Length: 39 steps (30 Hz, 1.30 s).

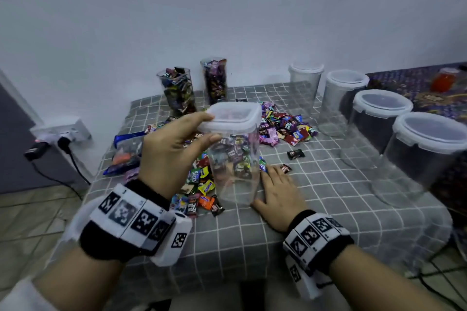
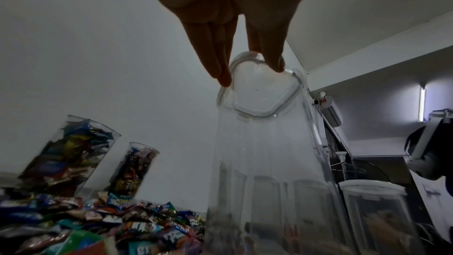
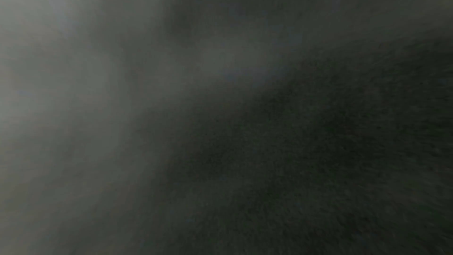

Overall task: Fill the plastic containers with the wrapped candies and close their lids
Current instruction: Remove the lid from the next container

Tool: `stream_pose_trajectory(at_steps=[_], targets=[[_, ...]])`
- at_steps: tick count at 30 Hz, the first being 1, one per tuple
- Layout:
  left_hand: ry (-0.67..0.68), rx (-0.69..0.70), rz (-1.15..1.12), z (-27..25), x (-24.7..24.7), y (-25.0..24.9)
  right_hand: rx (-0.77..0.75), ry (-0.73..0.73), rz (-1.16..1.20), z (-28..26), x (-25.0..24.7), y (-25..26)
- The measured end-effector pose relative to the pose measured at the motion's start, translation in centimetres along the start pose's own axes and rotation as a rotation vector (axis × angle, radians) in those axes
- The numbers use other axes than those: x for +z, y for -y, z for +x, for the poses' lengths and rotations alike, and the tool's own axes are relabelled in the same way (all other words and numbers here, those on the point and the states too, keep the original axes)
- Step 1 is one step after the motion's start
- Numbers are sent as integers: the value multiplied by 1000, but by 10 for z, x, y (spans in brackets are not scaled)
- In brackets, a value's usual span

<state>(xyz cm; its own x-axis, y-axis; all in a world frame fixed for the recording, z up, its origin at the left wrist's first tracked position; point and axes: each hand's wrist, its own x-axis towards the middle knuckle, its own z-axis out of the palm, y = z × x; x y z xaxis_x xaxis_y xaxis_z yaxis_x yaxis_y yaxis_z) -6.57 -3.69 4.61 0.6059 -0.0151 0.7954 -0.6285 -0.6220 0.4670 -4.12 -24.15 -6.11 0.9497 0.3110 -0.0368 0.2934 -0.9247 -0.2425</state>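
left hand (image 1: pixel 174 149): fingertips pinch lid (image 1: pixel 233 116) of empty clear container (image 1: pixel 235 159), mid-bench, candies (image 1: pixel 283 126) around | right hand (image 1: pixel 280 189): flat, released, beside its base | risk: lid pops off, container tips onto candy pile

Plain pale wall (image 1: pixel 227 7) fills the upper half of the head view. Lower left: beige tiled floor (image 1: pixel 30 214), a white power strip (image 1: pixel 63 131) with black plugs, and a cable (image 1: pixel 58 179) trailing down. Centre: grey cloth with white grid (image 1: pixel 328 197) over the table. Upper right edge: purple patterned cloth (image 1: pixel 409 83). Left wrist view, right side: lit tube lamp (image 2: pixel 422 104) on a wall, white ceiling beam (image 2: pixel 367 51) above it. Right wrist view dark, unreadable.
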Motion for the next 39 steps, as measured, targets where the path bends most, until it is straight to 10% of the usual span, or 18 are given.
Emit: stream_pose_trajectory(at_steps=[15,23,30,39], targets=[[-3,-67,-8,-39,15,14,19,29,362,-15,-44,2],[78,-255,-252,-32,23,18,-49,-288,699,3,-117,28],[71,-593,-559,-13,24,12,-132,-46,469,44,-139,48],[184,-812,-383,-4,18,4,-70,178,735,52,-136,35]])
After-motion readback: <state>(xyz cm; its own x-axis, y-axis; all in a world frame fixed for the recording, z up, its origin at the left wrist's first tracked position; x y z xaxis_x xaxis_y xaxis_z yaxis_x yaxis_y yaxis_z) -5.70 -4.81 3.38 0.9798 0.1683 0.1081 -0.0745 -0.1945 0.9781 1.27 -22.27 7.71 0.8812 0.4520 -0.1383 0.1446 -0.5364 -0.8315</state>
